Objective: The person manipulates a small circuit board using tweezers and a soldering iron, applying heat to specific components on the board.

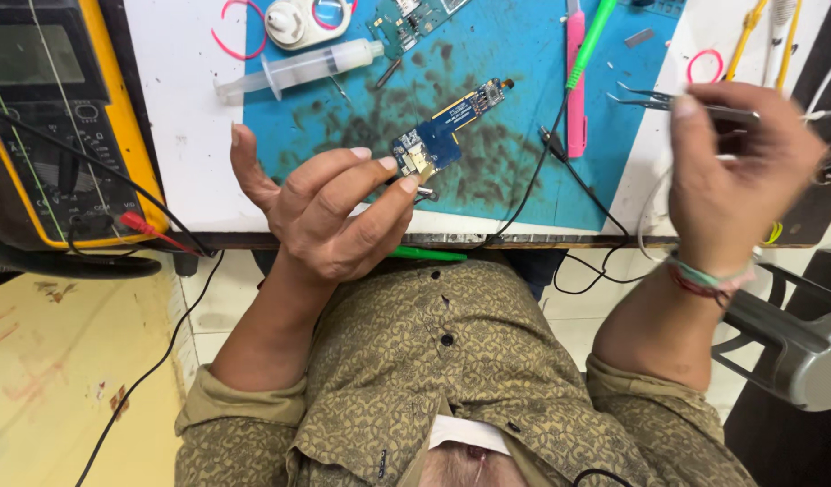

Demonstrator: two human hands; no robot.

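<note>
Blue circuit board (438, 135) pinched in left hand (330, 216); tweezers (681, 104) in right hand (735, 176).

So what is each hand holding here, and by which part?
The left hand pinches a small blue circuit board by its near end, between the fingertips. The right hand grips metal tweezers by the rear part, tips free.

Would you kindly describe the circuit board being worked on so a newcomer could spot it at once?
Find the blue mat on the white bench. Near its front edge, the left hand pinches a narrow blue circuit board. Unlike the green board at the mat's far edge, it is blue and held.
</note>
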